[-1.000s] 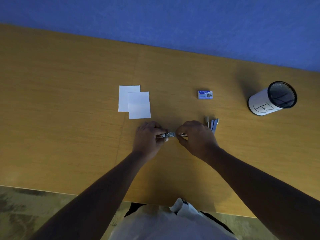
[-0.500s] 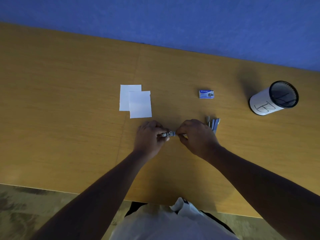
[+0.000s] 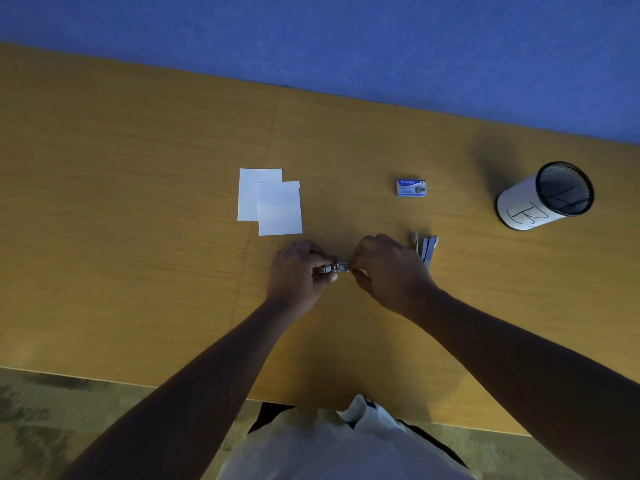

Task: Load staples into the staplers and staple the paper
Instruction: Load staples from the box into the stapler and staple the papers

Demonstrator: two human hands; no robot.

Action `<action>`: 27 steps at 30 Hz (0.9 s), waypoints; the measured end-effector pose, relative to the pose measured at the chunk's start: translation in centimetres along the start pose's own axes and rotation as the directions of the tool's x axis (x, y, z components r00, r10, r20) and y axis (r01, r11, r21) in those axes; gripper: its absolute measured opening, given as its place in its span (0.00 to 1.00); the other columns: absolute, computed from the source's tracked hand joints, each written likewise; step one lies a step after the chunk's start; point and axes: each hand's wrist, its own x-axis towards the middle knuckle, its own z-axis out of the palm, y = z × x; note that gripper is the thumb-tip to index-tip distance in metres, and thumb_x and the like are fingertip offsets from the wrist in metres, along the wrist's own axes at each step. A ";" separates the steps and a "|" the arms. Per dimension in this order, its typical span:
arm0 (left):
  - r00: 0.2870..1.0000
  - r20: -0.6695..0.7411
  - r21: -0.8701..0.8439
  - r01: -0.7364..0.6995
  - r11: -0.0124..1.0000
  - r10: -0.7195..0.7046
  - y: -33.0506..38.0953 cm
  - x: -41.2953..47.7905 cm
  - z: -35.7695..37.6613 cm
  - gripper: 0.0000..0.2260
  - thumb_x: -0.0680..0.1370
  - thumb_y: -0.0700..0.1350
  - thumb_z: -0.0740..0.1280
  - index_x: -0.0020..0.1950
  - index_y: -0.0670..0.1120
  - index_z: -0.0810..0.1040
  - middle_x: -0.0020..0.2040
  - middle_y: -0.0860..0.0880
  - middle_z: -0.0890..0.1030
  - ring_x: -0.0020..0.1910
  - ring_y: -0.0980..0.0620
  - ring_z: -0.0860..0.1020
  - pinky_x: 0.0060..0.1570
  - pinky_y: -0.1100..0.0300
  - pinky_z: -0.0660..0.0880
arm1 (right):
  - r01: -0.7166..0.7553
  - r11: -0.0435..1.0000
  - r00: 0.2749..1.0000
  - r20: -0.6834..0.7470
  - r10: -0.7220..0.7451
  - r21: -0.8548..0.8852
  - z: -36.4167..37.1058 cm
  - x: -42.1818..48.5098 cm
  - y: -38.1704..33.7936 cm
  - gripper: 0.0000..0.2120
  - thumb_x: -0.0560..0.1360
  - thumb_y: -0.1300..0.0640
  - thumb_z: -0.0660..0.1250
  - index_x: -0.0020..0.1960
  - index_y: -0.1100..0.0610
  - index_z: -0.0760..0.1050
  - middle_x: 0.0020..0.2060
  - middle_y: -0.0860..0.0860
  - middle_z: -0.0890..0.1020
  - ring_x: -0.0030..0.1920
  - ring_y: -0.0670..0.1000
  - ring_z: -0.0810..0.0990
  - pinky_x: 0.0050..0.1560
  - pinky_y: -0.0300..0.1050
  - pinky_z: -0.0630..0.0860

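I see two overlapping sheets [image 3: 270,202] behind the left hand [image 3: 298,275], a stapler [image 3: 337,267] held between both hands, a second stapler [image 3: 427,249] just right of the right hand [image 3: 388,271], a staple box [image 3: 411,188] behind that, and a cup [image 3: 533,209] farther right, all on the table [image 3: 138,237].

Whole left side of the worktop [image 3: 104,202] is wide open for us, and so is the back strip along the blue wall. Straight ahead of our left hand [image 3: 298,271], the two overlapping paper sheets [image 3: 273,206] lie flat just past the knuckles, so that's a low obstacle. Our right hand [image 3: 388,271] has it tighter: the grey stapler pieces [image 3: 427,249] lie just beside it on the right. The staple box [image 3: 411,188] sits further back, with an open lane between it and the sheets. The mesh cup [image 3: 543,199] blocks the far right. Both hands pinch the small stapler [image 3: 337,267], with hardly any gap between them.
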 end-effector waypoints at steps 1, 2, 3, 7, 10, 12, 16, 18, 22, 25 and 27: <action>1.000 0.002 -0.002 0.000 1.000 0.000 0.0 0.0 0.0 0.13 0.72 0.48 0.76 0.56 0.49 0.86 0.51 0.49 0.81 0.55 0.48 0.75 0.57 0.54 0.67 | 0.001 1.000 1.000 -0.005 -0.001 -0.008 0.0 -0.2 0.1 0.04 0.72 0.54 0.72 0.45 0.52 0.85 0.41 0.48 0.80 0.43 0.49 0.78 0.33 0.41 0.73; 1.000 0.002 -0.007 -0.001 1.000 0.001 0.0 0.0 0.0 0.13 0.72 0.48 0.76 0.55 0.49 0.86 0.51 0.49 0.81 0.55 0.47 0.75 0.57 0.53 0.67 | 0.005 1.000 1.000 -0.012 -0.005 -0.015 0.0 -0.5 0.3 0.03 0.72 0.55 0.73 0.45 0.52 0.85 0.41 0.49 0.80 0.43 0.50 0.78 0.33 0.42 0.73; 1.000 0.001 -0.014 -0.001 1.000 0.001 0.0 0.1 -0.1 0.13 0.72 0.48 0.77 0.55 0.49 0.86 0.51 0.49 0.81 0.54 0.47 0.75 0.57 0.52 0.68 | 0.006 1.000 1.000 -0.020 -0.006 -0.016 0.0 -0.8 0.5 0.04 0.71 0.55 0.73 0.45 0.52 0.85 0.41 0.49 0.80 0.43 0.51 0.78 0.34 0.42 0.74; 1.000 -0.009 -0.022 -0.006 1.000 0.006 0.0 0.1 -0.1 0.12 0.71 0.48 0.77 0.54 0.50 0.86 0.50 0.50 0.81 0.54 0.47 0.76 0.56 0.50 0.69 | 0.001 1.000 0.998 -0.056 -0.002 -0.016 -0.1 -2.1 1.5 0.08 0.70 0.57 0.74 0.49 0.51 0.85 0.40 0.50 0.80 0.42 0.53 0.78 0.35 0.46 0.77; 1.000 -0.006 -0.031 -0.012 0.999 0.011 0.0 0.1 -0.1 0.12 0.71 0.47 0.77 0.54 0.50 0.86 0.49 0.50 0.81 0.53 0.48 0.76 0.57 0.50 0.70 | 0.010 0.999 0.998 -0.060 -0.013 -0.037 0.1 -2.9 2.0 0.11 0.71 0.57 0.73 0.53 0.52 0.84 0.41 0.51 0.81 0.42 0.53 0.78 0.35 0.48 0.78; 1.000 -0.001 -0.031 -0.013 0.999 0.013 0.1 0.2 -0.2 0.12 0.71 0.47 0.77 0.54 0.51 0.86 0.49 0.51 0.81 0.52 0.48 0.76 0.56 0.50 0.70 | -0.012 0.999 0.997 -0.083 0.010 -0.031 0.2 -3.4 2.4 0.09 0.71 0.58 0.73 0.51 0.53 0.84 0.42 0.51 0.81 0.41 0.53 0.79 0.35 0.47 0.78; 1.000 -0.004 -0.016 -0.021 1.000 0.021 -0.1 0.2 -0.1 0.12 0.71 0.47 0.77 0.54 0.51 0.86 0.49 0.51 0.81 0.52 0.49 0.76 0.56 0.52 0.69 | -0.087 0.996 0.990 -0.109 0.089 0.021 0.2 -4.1 2.7 0.09 0.69 0.60 0.75 0.49 0.54 0.84 0.42 0.51 0.82 0.42 0.53 0.81 0.36 0.46 0.79; 1.000 -0.005 -0.012 -0.025 1.000 0.025 -0.2 0.3 0.1 0.12 0.71 0.47 0.77 0.54 0.51 0.86 0.49 0.51 0.81 0.52 0.49 0.76 0.56 0.52 0.69 | -0.140 0.988 0.985 -0.094 0.146 0.066 0.2 -4.2 2.2 0.10 0.69 0.60 0.75 0.50 0.54 0.83 0.44 0.50 0.82 0.44 0.53 0.81 0.36 0.45 0.79; 0.998 -0.014 0.008 -0.053 0.999 0.053 -0.5 0.2 0.3 0.13 0.71 0.48 0.77 0.55 0.50 0.85 0.49 0.51 0.81 0.52 0.48 0.76 0.56 0.51 0.69 | -0.314 0.932 0.945 -0.033 0.325 0.182 0.3 -3.8 1.6 0.09 0.72 0.58 0.71 0.52 0.53 0.77 0.49 0.50 0.80 0.45 0.53 0.80 0.39 0.50 0.81; 0.993 -0.053 0.036 -0.108 0.994 0.110 -1.2 -0.2 0.6 0.15 0.71 0.47 0.76 0.55 0.47 0.80 0.49 0.51 0.81 0.51 0.48 0.76 0.53 0.53 0.69 | -0.355 0.915 0.933 0.006 0.361 0.194 0.5 -3.6 1.2 0.09 0.76 0.57 0.68 0.55 0.54 0.79 0.49 0.51 0.80 0.45 0.53 0.81 0.42 0.48 0.80; 0.977 -0.083 0.100 -0.189 0.977 0.198 -1.6 -0.6 0.9 0.13 0.72 0.46 0.75 0.54 0.47 0.78 0.49 0.51 0.80 0.49 0.47 0.76 0.50 0.55 0.67 | -0.360 0.914 0.931 0.016 0.364 0.189 0.5 -3.3 1.0 0.08 0.77 0.57 0.66 0.55 0.55 0.81 0.47 0.52 0.80 0.44 0.53 0.81 0.41 0.47 0.79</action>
